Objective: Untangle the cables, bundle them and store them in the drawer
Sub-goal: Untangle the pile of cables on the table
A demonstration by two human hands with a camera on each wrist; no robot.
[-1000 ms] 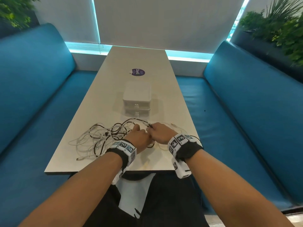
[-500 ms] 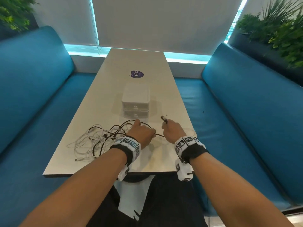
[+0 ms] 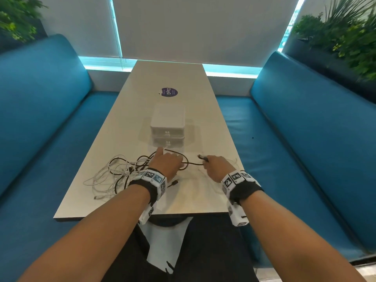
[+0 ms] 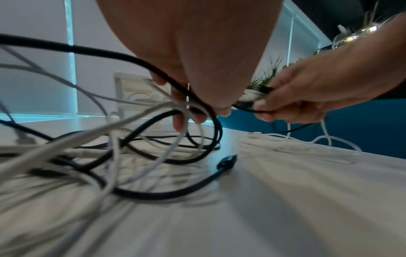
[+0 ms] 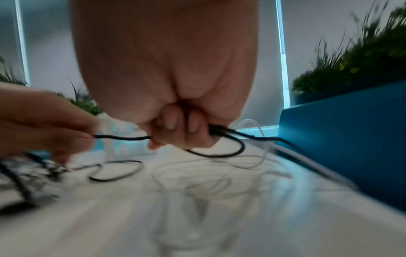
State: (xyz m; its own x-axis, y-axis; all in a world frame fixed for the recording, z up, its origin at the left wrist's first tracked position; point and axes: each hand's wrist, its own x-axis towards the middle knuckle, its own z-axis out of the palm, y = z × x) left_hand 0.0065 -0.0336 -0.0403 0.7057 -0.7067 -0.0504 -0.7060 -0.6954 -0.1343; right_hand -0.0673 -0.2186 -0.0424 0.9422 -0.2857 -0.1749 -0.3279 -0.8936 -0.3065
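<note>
On the smooth table [image 3: 195,110], both the left hand [image 3: 167,164] and right hand [image 3: 217,165] pinch a thin black cable [image 3: 193,164].

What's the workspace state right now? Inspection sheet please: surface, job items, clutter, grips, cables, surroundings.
Surface: long pale table, booth setting.
Job's things: white two-drawer unit, both drawers closed; tangle of black and white cables at the near left, not yet bundled.
Clutter: round purple sticker beyond the drawers.
Grips: left hand holds loops of the tangle; right hand pinches the black cable near its plug end.
Cables: the black cable runs between the two hands; thin white cable lies loose by the right hand; a black plug rests on the table.
Surroundings: blue benches on both sides, plants behind them, blinds at the far end.
</note>
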